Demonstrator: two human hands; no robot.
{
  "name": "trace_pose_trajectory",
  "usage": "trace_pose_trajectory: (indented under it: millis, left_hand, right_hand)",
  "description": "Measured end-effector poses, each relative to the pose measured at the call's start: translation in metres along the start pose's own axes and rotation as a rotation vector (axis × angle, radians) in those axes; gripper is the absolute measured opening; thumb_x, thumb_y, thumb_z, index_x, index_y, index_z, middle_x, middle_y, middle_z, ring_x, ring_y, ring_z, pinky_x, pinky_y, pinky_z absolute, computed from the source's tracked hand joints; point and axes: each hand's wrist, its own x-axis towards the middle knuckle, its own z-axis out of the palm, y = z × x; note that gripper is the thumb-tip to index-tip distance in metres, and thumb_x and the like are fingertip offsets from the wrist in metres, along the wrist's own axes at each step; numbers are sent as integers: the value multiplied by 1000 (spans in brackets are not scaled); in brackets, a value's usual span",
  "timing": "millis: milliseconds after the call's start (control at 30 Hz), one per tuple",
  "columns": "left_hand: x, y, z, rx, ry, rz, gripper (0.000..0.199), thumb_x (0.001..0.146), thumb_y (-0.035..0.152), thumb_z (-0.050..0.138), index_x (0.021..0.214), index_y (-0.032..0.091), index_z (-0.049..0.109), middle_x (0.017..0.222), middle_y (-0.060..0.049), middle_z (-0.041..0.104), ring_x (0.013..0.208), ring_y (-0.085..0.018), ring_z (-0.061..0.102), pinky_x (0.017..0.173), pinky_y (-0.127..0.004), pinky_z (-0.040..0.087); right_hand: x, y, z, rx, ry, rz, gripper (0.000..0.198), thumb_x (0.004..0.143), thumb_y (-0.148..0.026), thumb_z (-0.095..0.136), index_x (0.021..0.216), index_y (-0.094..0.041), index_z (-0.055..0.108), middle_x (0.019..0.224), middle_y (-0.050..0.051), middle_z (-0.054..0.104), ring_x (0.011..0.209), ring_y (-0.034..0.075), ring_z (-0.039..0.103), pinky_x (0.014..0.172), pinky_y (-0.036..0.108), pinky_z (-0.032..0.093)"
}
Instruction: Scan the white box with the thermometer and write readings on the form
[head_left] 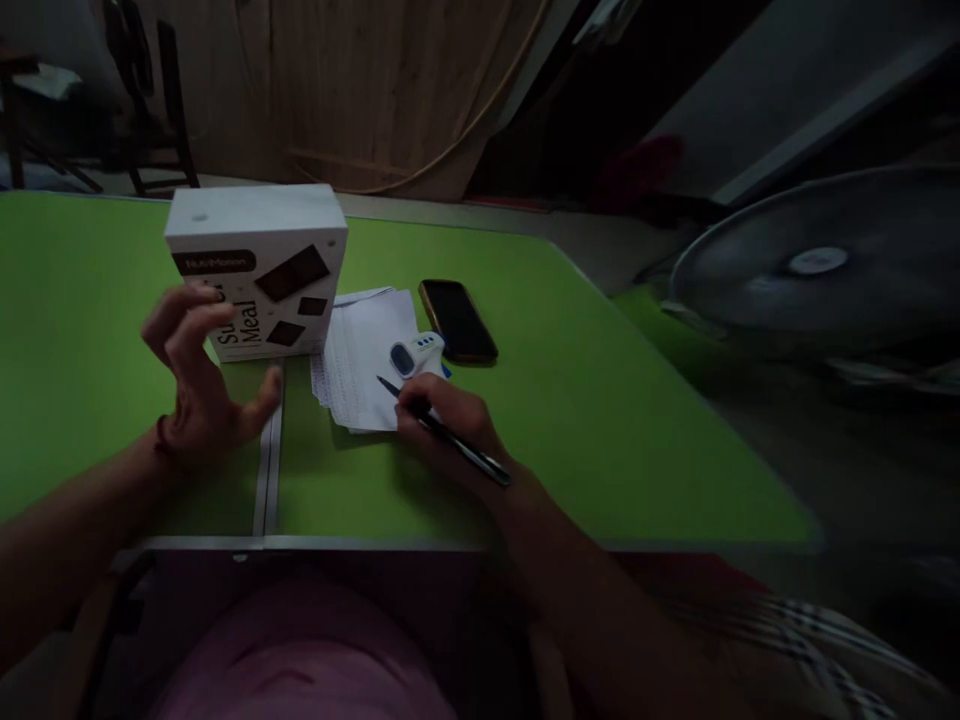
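Note:
My right hand [450, 425] grips a dark pen [469, 452], its tip pointing up and left over a stack of white paper sheets [367, 350]. Small writing or print shows along the left edges of the lower sheets. Just beyond that hand, a white infrared thermometer [421, 355] with a small dark display lies partly on the paper, its lower part hidden. My left hand [206, 375] is raised with fingers apart and curved, holding nothing. It is in front of a white box [289, 270] printed with brown bars; whether it touches the box I cannot tell.
A smartphone [457, 320] lies on the green table [600, 450] beyond the thermometer. A seam with metal edging [268, 480] crosses the tabletop. To the right stands a large fan [825, 270]. Dark chairs [154, 120] are at the back left.

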Motion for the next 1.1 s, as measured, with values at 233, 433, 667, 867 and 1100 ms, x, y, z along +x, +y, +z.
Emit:
trace_pose_trajectory:
  millis: [233,433,667,867,1100]
  left_hand:
    - [-11,26,30,158,-618,456,53,99,49,53,138,14,44,140,-19,56,133,-34,48,116,-58,28]
    - [-15,21,29,140,-827,379,58,98,57,54,136,13,54,141,-21,58,132,-37,51,118,-61,16]
    - [-11,25,29,125,-867,342,55,99,56,53,137,17,54,143,-19,57,134,-36,48,116,-61,14]
    - [-12,25,31,127,-855,341,54,98,56,54,136,17,54,141,-19,57,134,-36,49,115,-60,16]
    - [-12,26,31,126,-854,343,52,97,53,59,134,17,55,140,-18,58,131,-35,51,113,-57,20]
  right_hand:
    - [4,-23,1,548,42,533,19,78,-29,55,90,-21,68,68,-1,65,61,16,61,60,32,51]
    - [-6,-18,9,362,82,575,11,70,-30,63,77,-21,63,60,-3,58,53,13,51,50,26,41]
    - [-11,-21,18,212,111,457,10,73,-27,62,65,-22,61,55,-3,57,51,12,49,49,25,39]
    - [-13,-20,19,190,88,382,12,77,-26,60,66,-22,61,56,-4,58,50,11,49,49,24,38]
    - [-12,-20,18,190,70,383,11,77,-26,61,66,-22,62,56,-3,59,50,12,50,49,24,39]
